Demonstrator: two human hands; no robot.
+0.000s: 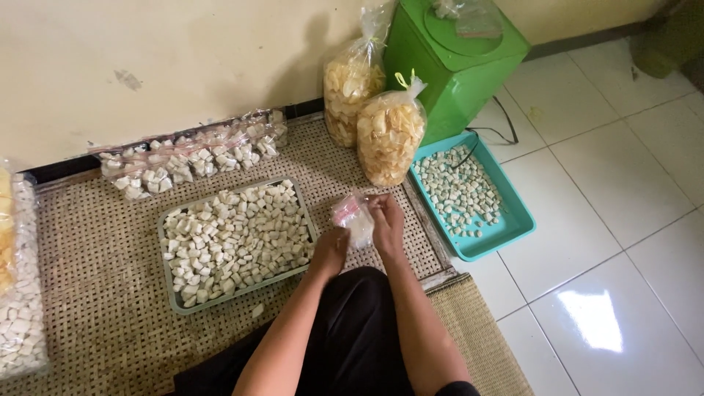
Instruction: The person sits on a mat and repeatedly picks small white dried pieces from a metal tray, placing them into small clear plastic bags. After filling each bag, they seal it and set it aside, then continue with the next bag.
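Observation:
My left hand (330, 249) and my right hand (386, 224) both grip a small clear plastic bag (354, 218) with a red strip, partly filled with pale pieces, held above the woven mat. Just left of my hands lies a grey-green tray (166, 258) heaped with several small whitish cubes. To the right, on the tiled floor, a teal tray (506, 227) holds a thinner scatter of the same cubes.
A row of filled small bags (187, 158) lies along the wall. Two tall bags of yellowish crackers (389, 136) stand beside a green bin (458, 62). More bagged cubes (22, 323) sit at the left edge. The woven mat (103, 293) covers the floor.

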